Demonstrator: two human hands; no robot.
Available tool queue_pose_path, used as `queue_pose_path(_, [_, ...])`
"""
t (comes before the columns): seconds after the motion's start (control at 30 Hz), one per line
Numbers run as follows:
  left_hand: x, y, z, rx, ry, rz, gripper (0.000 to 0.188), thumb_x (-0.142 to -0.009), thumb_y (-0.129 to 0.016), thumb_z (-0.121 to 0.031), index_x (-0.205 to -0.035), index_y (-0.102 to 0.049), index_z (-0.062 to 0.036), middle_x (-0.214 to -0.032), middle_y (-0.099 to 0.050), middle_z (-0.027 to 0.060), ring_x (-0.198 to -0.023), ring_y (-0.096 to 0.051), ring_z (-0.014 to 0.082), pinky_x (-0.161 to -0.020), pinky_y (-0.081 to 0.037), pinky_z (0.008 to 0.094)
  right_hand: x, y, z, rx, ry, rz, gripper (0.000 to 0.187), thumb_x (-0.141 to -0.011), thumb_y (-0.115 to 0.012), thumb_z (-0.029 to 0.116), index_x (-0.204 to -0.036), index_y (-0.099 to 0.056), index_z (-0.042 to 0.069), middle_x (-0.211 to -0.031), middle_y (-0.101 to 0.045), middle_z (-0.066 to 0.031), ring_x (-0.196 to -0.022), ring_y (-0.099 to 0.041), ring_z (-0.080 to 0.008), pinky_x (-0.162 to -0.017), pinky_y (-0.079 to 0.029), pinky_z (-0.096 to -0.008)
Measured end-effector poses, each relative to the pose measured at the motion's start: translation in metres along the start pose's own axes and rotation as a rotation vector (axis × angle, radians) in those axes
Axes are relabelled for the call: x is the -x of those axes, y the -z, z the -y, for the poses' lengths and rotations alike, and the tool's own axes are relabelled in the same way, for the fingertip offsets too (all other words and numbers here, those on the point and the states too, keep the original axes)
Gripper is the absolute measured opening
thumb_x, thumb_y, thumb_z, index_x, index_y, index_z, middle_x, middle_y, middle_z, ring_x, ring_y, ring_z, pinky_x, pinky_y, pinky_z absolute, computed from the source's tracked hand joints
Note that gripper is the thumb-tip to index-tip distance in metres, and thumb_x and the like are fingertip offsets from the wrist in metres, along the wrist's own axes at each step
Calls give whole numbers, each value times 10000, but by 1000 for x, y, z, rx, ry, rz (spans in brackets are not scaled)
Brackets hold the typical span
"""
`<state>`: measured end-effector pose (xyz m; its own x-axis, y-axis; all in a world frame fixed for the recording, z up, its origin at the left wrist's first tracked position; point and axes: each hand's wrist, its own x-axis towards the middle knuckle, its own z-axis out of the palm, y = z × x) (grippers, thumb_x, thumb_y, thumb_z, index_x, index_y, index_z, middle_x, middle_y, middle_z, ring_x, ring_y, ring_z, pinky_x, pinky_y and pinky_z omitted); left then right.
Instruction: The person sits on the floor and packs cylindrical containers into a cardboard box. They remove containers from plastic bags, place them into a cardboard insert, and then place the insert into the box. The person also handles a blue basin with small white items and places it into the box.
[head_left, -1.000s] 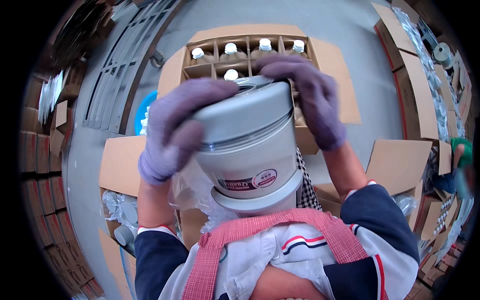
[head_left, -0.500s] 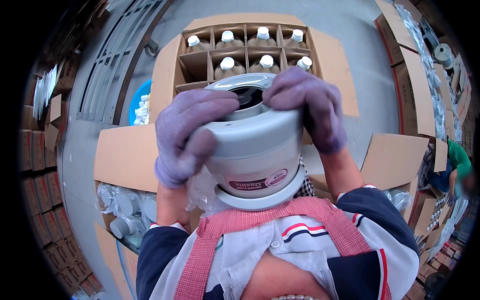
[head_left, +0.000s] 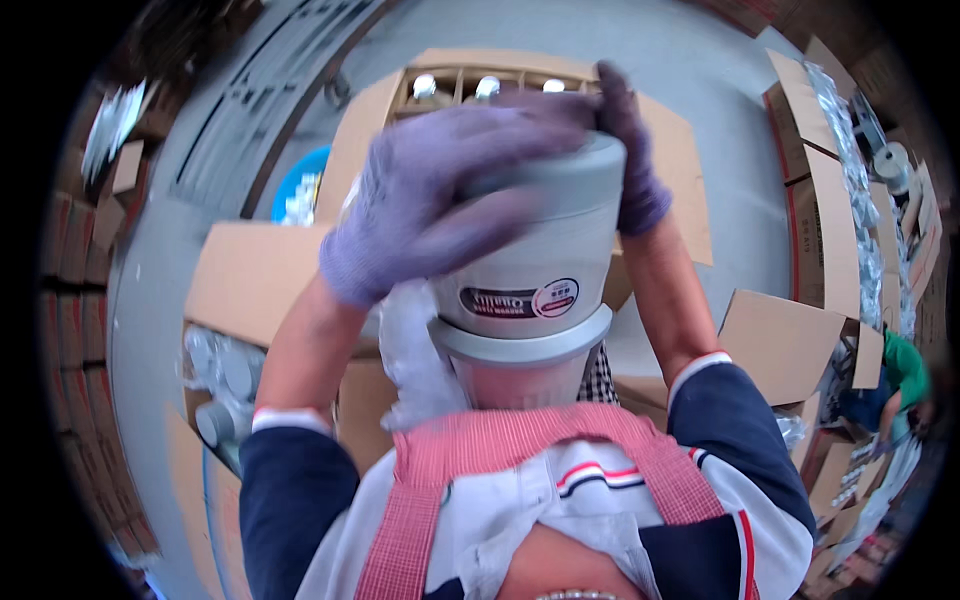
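Observation:
In front of my chest stands a jug-like plastic container (head_left: 575,245), with a grey top, a pale body and a dark label. Below it, a grey ring (head_left: 525,345) sits above a see-through lower part that shows pink. My left hand (head_left: 420,200), in a purple knit glove, lies round the top; its fingers reach across and the thumb presses the near side. Motion blurs those fingers. At the right side of the top is my gloved right hand (head_left: 635,160), fingers stretched away from me. The hands hide the container's mouth.
Ahead, a divided carton (head_left: 360,140) holds several bottles with white caps (head_left: 488,87). A blue basin (head_left: 290,185) with small white pieces stands left. Open cartons flank me; the left one holds grey-lidded containers (head_left: 215,425) in plastic. A person in green (head_left: 905,370) works far right.
The container's top has tipped away, showing more of its body and the part below the ring. My left hand has swept rightward across the top; my right hand's fingers have straightened away from me.

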<state>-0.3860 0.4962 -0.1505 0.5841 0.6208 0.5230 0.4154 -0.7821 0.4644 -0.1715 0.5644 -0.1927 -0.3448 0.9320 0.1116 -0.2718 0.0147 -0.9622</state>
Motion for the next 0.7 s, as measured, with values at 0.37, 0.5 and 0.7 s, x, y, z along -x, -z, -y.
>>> queue_pose_path(0.37, [-13,-63,-121,-131,-187,-575,229,-684,-726,-291,-722,-610,-98,-846,-600,41,-755,-584,228,-703,-464,352,92,-21,149,1251,-113,506,285,-800,-674,128,-1055,-627,10,-934,-662,-113,-852,-621,-140,-778,-503,-308])
queue_pose_path(0.5, [-7,-61,-137,-120,-286,-603,246,-673,-697,-313,-656,-573,-101,-773,-554,30,-729,-562,212,-648,-445,367,134,-29,160,1383,-42,363,292,-794,-669,126,-1067,-614,36,-919,-662,-102,-840,-631,-166,-742,-504,-324])
queue_pose_path(0.7, [19,-63,-168,9,-418,-641,238,-674,-648,-310,-639,-597,-80,-708,-517,38,-730,-555,206,-637,-434,373,146,-51,194,1855,924,1189,403,-643,-703,194,-1043,-657,189,-1030,-591,-1,-944,-553,-205,-778,-505,-369])
